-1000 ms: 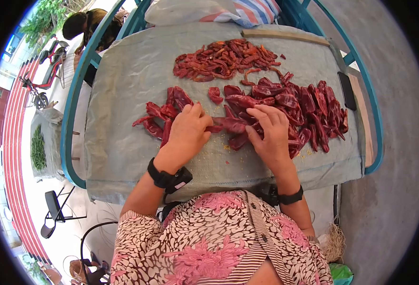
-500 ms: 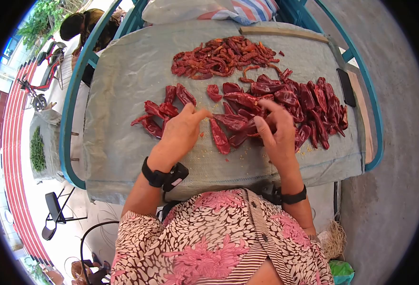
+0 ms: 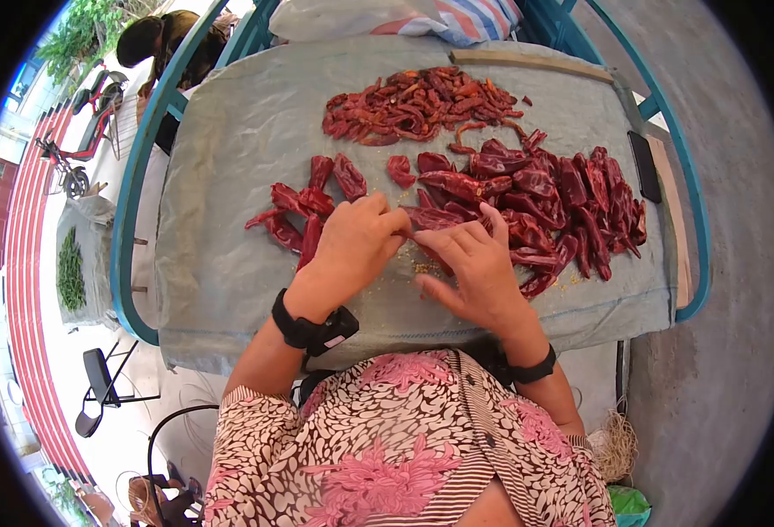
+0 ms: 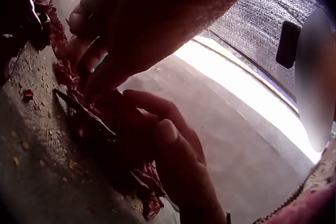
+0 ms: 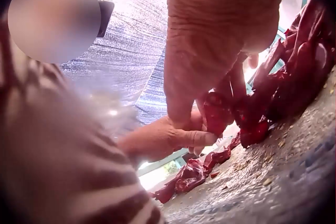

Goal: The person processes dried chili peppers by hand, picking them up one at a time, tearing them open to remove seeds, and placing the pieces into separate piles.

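In the head view my left hand [image 3: 358, 250] pinches a dried red chili between its fingertips, close in front of my right hand [image 3: 475, 268]. My right hand's fingers reach left to that chili, with the thumb spread away from them. Under the right fingers shows a bit of red chili [image 3: 435, 253]. The left wrist view has a wrinkled dark red chili [image 4: 86, 116] between both hands. In the right wrist view, a red chili [image 5: 215, 112] hangs beside the fingers, partly covered by them. A small group of chilies [image 3: 292, 200] lies left of my left hand.
A large pile of glossy chilies [image 3: 571, 189] lies right; a heap of thinner chilies [image 3: 426, 105] sits behind. Yellow seeds [image 3: 422, 266] dot the grey sheet [image 3: 229, 176]. A phone [image 3: 643, 167], wooden strip [image 3: 532, 63] and blue rail [image 3: 123, 228] edge the table.
The right hand has moved left and down, meeting the left fingertips. The chili lying between the hands half a second ago no longer lies there. The left hand has shifted slightly right.
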### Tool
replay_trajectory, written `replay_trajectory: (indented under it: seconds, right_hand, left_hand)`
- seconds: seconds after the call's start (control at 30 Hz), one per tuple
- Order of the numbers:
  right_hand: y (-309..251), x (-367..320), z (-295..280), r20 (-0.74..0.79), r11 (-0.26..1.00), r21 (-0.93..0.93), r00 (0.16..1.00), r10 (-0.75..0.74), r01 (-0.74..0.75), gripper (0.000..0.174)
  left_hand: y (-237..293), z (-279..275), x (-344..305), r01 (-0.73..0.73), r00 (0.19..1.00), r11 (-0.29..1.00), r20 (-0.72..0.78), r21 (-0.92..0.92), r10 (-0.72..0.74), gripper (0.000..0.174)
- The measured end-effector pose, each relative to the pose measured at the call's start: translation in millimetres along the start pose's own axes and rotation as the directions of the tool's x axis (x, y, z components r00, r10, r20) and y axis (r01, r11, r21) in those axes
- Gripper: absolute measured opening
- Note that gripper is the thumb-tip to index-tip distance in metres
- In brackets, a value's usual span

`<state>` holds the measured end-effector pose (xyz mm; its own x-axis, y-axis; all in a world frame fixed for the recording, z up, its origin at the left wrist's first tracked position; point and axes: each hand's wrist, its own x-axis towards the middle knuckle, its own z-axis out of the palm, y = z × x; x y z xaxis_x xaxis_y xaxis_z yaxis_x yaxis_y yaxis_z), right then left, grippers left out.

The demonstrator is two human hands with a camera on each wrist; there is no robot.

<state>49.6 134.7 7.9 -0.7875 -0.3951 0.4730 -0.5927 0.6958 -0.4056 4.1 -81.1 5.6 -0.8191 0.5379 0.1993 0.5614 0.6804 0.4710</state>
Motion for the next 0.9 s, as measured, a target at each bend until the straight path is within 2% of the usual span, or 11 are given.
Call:
replay_trajectory:
  seconds: [0.13, 0.23, 0.33, 0.4, 0.53, 0.63, 0.73, 0.8, 0.83, 0.87, 0.9]
  right_hand:
    - [13.2, -1.2, 5.5, -0.065, 0.998, -0.064, 0.998, 0.026, -0.030, 0.035]
    - [17.3, 3.3, -2.4, -0.155, 0.988, -0.101, 0.983, 0.099, -0.116, 0.034]
    - [18.5, 7.3, -8.0, -0.258, 0.964, -0.157, 0.951, 0.170, -0.215, 0.040]
    - [20.5, 8.3, -6.9, -0.312, 0.950, -0.166, 0.928, 0.204, -0.264, 0.044]
    - [19.3, 1.4, 3.7, -0.212, 0.969, -0.132, 0.961, 0.180, -0.210, 0.045]
    - [20.2, 0.7, 4.6, -0.184, 0.976, -0.092, 0.966, 0.179, -0.198, 0.047]
    - [17.5, 4.0, 1.5, -0.195, 0.984, 0.003, 0.965, 0.178, -0.181, 0.054]
    - [10.2, 8.6, -3.5, -0.187, 0.985, 0.083, 0.969, 0.163, -0.150, 0.057]
    - [3.5, 14.1, -5.8, -0.176, 0.984, 0.126, 0.973, 0.150, -0.129, 0.059]
    - [-0.2, 17.1, -5.9, -0.169, 0.980, 0.169, 0.977, 0.134, -0.105, 0.061]
    - [0.5, 15.3, -1.4, -0.148, 0.987, 0.134, 0.983, 0.110, -0.091, 0.060]
  left_hand:
    - [0.4, -11.2, 1.1, 0.039, 0.999, 0.997, -0.005, -0.068, -0.040, 0.014]
    - [-16.3, -4.5, 3.4, 0.149, 0.961, 0.988, -0.237, 0.025, -0.139, 0.017]
    - [-35.1, -4.6, -0.5, 0.266, 0.951, 0.856, -0.264, 0.444, -0.159, 0.019]
    - [-49.5, 2.4, -1.3, 0.230, 0.961, 0.840, -0.252, 0.491, -0.116, 0.021]
    - [-59.6, 5.8, 0.2, 0.173, 0.972, 0.857, -0.223, 0.486, -0.070, 0.022]
    - [-53.1, -0.4, 4.6, 0.163, 0.965, 0.887, -0.258, 0.431, -0.052, 0.024]
    - [-32.2, -16.1, 3.6, 0.125, 0.963, 0.982, -0.256, 0.143, -0.085, 0.022]
    - [-15.4, -26.4, 1.7, 0.045, 0.985, 0.997, -0.166, -0.070, -0.056, 0.025]
    - [-7.6, -29.7, 0.4, 0.013, 0.992, 0.984, -0.123, -0.179, -0.035, 0.026]
    - [-0.2, -32.7, 0.4, 0.078, 0.996, 0.919, -0.013, -0.386, -0.090, 0.028]
    - [6.6, -36.0, 0.7, 0.160, 0.987, 0.809, 0.106, -0.566, -0.121, 0.030]
